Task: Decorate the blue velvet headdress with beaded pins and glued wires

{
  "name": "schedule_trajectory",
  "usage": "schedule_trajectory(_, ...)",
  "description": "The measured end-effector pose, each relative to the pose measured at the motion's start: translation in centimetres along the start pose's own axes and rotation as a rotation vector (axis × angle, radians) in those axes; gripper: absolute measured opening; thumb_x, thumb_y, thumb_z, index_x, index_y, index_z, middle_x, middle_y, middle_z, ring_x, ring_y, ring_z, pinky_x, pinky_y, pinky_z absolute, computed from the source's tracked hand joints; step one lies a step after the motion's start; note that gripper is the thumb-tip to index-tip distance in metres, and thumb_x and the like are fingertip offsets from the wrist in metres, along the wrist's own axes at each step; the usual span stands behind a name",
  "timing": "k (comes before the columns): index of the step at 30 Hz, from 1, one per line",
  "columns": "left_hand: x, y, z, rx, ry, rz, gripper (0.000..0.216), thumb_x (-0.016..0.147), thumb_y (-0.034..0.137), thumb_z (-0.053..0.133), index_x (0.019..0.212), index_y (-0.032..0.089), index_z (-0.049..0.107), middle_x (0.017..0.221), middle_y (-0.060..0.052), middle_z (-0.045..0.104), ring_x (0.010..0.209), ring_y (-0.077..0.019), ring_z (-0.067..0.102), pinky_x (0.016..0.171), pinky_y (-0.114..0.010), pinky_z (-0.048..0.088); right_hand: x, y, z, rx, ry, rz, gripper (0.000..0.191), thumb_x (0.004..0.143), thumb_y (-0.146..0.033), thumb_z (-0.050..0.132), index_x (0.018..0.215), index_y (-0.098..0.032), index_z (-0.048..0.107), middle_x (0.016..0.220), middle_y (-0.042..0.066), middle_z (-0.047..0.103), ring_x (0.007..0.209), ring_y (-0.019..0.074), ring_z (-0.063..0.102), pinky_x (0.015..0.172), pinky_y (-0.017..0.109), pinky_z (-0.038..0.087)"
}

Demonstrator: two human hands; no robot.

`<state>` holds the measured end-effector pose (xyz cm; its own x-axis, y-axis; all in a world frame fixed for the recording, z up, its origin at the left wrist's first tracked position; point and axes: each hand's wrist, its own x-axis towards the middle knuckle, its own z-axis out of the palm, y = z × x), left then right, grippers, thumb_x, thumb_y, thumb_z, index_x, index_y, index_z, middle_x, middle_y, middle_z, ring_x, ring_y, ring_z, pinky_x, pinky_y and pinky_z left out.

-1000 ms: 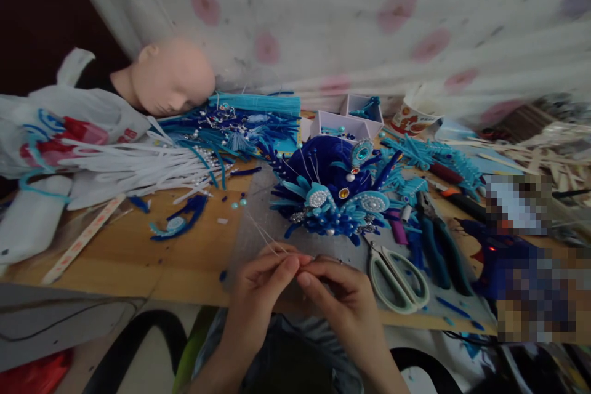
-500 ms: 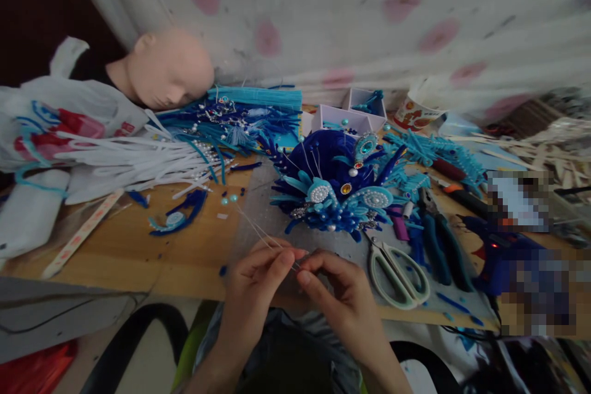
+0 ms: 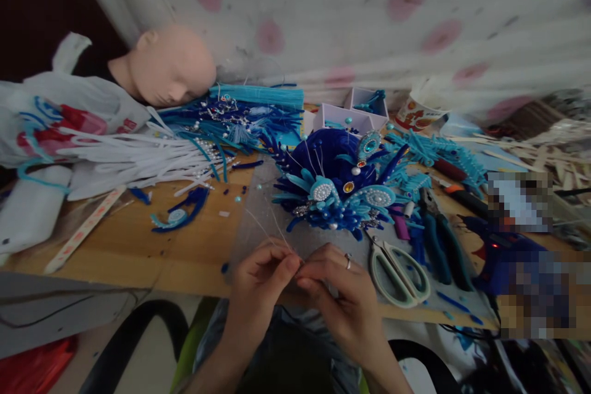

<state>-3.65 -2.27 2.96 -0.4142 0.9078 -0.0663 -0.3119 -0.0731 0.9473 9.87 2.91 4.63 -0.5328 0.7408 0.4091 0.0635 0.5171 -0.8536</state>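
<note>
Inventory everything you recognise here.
Floral curtain: one, white-pink, behind
Wooden table: one, brown, middle
Mannequin head: one, pink, back left
Plastic bag: one, white, far left
Pipe cleaners: many, white, left
Printed stick: one, white-red, left
Beaded ornament: one, blue, centre
Boxes: two, lilac, back centre
Paper cup: one, white-red, back right
Scissors: one, pale green, right
Pliers: one, teal-handled, right
Glue gun: one, blue, far right
Fine strands: two lengths showing, pale, front centre
Left hand: one, front centre
Right hand: one, ringed, front centre
</note>
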Motion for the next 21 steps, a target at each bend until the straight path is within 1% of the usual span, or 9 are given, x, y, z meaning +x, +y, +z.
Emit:
schedule_trajectory(3,-0.2,0.0,0.0,-0.071,-0.014,0.026,0.014,0.083,0.03,0.081,0.072,0.023,0.076,0.079,0.001,0.066,0.08,-0.0118,0.063,0.075,-0.018,0.05,0.4,0.1,-0.2,0.014,-0.017,-0.144,0.02,0.093,-0.007,0.06,0.091,-0.022,0.072,0.078,0.002,0.069,0.071,0.0162,0.063,0.067,0.03,0.049)
schedule_trajectory(5,-0.2,0.2,-0.1,-0.109,-0.028,0.037,0.015,0.083,0.033,0.082,0.072,0.024,0.077,0.079,0.002,0.065,0.08,-0.0109,0.062,0.075,-0.017,0.05,0.6,0.1,-0.3,0.024,0.004,-0.156,0.016,0.093,-0.009,0.065,0.091,-0.022,0.075,0.078,0.002,0.071,0.07,0.0155,0.065,0.066,0.028,0.051)
schedule_trajectory(7,-0.1,0.3,-0.3,-0.13,-0.042,0.031,0.018,0.083,0.038,0.081,0.071,0.024,0.077,0.078,0.002,0.065,0.079,-0.0098,0.062,0.074,-0.016,0.049,0.7,-0.1,-0.3,0.013,0.086,-0.051,0.008,0.088,-0.015,0.075,0.086,-0.022,0.076,0.076,0.001,0.072,0.068,0.0139,0.066,0.063,0.024,0.051)
schedule_trajectory(9,-0.1,0.3,-0.5,-0.1,-0.023,0.064,0.021,0.084,0.041,0.08,0.071,0.025,0.077,0.078,0.003,0.066,0.078,-0.0088,0.062,0.074,-0.014,0.048,0.4,-0.2,-0.1,0.024,0.197,0.142,0.008,0.082,-0.02,0.082,0.078,-0.022,0.076,0.069,-0.001,0.072,0.06,0.0119,0.065,0.057,0.02,0.051)
schedule_trajectory(11,-0.1,0.1,-0.7,-0.035,0.028,0.135,0.019,0.085,0.04,0.08,0.071,0.026,0.077,0.081,0.004,0.069,0.082,-0.0083,0.063,0.076,-0.013,0.048,-0.2,-0.3,0.4,0.114,0.258,0.345,0.011,0.08,-0.027,0.084,0.074,-0.022,0.076,0.062,-0.002,0.071,0.051,0.0106,0.063,0.049,0.018,0.049)
schedule_trajectory(13,-0.3,-0.2,-0.8,0.03,0.066,0.179,0.016,0.084,0.037,0.08,0.072,0.028,0.078,0.089,0.005,0.072,0.088,-0.0084,0.066,0.079,-0.012,0.049,-0.8,-0.5,0.9,0.255,0.253,0.483,0.015,0.083,-0.035,0.08,0.075,-0.022,0.078,0.057,-0.001,0.07,0.047,0.0099,0.061,0.046,0.016,0.048)
schedule_trajectory(16,-0.4,-0.4,-1.0,0.066,0.054,0.167,0.014,0.085,0.033,0.08,0.073,0.029,0.077,0.101,0.005,0.077,0.099,-0.0108,0.069,0.083,-0.014,0.051,-1.0,-0.8,1.6,0.439,0.222,0.578,0.025,0.087,-0.043,0.076,0.077,-0.02,0.08,0.053,-0.001,0.067,0.045,0.0088,0.061,0.046,0.015,0.049)
schedule_trajectory(18,-0.4,-0.4,-1.0,0.067,0.036,0.168,0.013,0.088,0.031,0.077,0.074,0.03,0.077,0.098,0.005,0.079,0.101,-0.012,0.071,0.087,-0.017,0.053,-0.5,-1.1,1.7,0.552,0.165,0.643,0.032,0.085,-0.047,0.078,0.074,-0.017,0.078,0.052,0.0,0.065,0.044,0.0078,0.059,0.045,0.014,0.05)
schedule_trajectory(21,-0.4,-0.2,-0.8,0.075,0.021,0.187,0.014,0.09,0.025,0.073,0.077,0.03,0.078,0.09,0.005,0.08,0.098,-0.012,0.073,0.089,-0.018,0.054,0.4,-1.1,1.6,0.722,0.067,0.745,0.039,0.079,-0.052,0.082,0.07,-0.015,0.074,0.054,0.0,0.065,0.041,0.0062,0.056,0.041,0.014,0.048)
